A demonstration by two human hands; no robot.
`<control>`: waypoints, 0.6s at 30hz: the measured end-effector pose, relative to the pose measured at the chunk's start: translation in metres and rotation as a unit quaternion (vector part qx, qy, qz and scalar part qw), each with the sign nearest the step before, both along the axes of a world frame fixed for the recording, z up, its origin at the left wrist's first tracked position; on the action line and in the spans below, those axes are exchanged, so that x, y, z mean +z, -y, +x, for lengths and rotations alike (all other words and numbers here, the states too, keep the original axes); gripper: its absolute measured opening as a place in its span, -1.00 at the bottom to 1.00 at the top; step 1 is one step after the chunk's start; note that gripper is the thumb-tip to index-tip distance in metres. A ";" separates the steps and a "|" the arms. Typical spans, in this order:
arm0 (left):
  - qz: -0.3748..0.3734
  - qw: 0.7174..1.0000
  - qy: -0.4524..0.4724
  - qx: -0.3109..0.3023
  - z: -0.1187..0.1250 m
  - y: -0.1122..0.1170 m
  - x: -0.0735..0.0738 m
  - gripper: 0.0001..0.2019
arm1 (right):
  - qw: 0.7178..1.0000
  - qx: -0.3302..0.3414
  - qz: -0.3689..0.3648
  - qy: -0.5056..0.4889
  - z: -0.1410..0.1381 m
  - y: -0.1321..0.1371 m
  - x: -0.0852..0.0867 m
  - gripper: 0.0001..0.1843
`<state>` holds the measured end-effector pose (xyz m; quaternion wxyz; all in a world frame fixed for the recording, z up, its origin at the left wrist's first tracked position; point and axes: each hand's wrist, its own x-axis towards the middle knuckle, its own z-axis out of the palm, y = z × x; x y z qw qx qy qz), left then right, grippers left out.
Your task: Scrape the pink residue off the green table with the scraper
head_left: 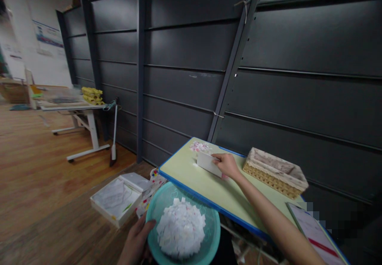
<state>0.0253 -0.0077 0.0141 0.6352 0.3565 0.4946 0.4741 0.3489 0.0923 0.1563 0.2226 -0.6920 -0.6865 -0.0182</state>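
Note:
My left hand is closed on the left rim of a teal plastic basket, its thumb over the edge. A heap of small white paper scraps fills the middle of the basket, which sits just below the table's near edge. Over the yellow-green table, my right hand grips a flat white rectangular card standing on its long edge. Behind the card lies a small scatter of white and pink paper scraps. Whether the card touches them is unclear.
A lined wicker basket stands on the table's right side, beside a tablet-like flat board. On the floor at left is an open white box. A dustpan or broom leans near a white-legged table. Dark metal panels rise behind.

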 end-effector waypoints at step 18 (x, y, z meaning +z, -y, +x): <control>-0.006 0.999 -0.025 0.028 -0.003 -0.006 -0.001 -0.25 | 0.997 0.019 0.007 0.077 -0.038 0.024 -0.022 -0.57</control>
